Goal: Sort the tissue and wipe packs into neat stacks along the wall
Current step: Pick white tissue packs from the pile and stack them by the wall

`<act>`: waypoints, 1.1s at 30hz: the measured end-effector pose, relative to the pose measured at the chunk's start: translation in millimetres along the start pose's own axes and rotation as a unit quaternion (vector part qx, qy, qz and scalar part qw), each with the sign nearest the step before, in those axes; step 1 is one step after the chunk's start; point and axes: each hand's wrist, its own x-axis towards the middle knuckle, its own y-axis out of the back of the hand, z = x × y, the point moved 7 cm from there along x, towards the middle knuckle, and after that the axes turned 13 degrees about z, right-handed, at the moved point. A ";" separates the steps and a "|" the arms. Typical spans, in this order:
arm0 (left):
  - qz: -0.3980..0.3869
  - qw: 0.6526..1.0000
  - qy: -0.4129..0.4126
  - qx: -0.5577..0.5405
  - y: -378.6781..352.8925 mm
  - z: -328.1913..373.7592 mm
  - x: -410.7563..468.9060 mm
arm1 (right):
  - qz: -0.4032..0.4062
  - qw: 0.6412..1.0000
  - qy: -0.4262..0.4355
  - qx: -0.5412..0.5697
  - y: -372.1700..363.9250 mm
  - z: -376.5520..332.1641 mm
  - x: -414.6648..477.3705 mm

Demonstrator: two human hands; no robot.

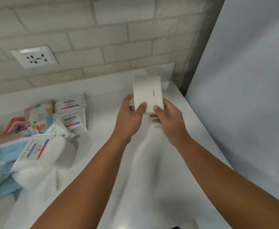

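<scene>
A plain white tissue pack (pixel 148 93) is held above the white counter near the back right corner. My left hand (pixel 130 114) grips its near left end, thumb on top. My right hand (pixel 167 116) grips its near right end, thumb on top too. On the left lies a loose pile of packs: two white Dove packs (pixel 71 111) one behind the other, a larger Dove pack (pixel 36 151) lying tilted, light blue packs (pixel 1 162) and colourful printed packs (pixel 39 116). Behind the held pack, another white pack (pixel 165 84) is partly hidden.
The white counter (pixel 143 171) runs back to a white brick wall (pixel 102 47) with a power socket (pixel 34 57) at the left. A tall pale panel (pixel 244 80) closes off the right side.
</scene>
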 end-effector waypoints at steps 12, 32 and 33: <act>0.048 0.996 0.072 0.004 -91.0 41.5 138.3 | 0.024 0.988 -0.015 -0.154 14.9 -28.8 190.4; 0.072 0.993 0.072 0.065 -113.1 10.6 170.2 | -0.029 0.982 -0.067 -0.173 -0.3 8.6 222.7; 0.068 0.992 0.070 0.074 -111.7 13.0 169.0 | -0.030 0.980 -0.065 -0.184 -0.3 5.5 220.2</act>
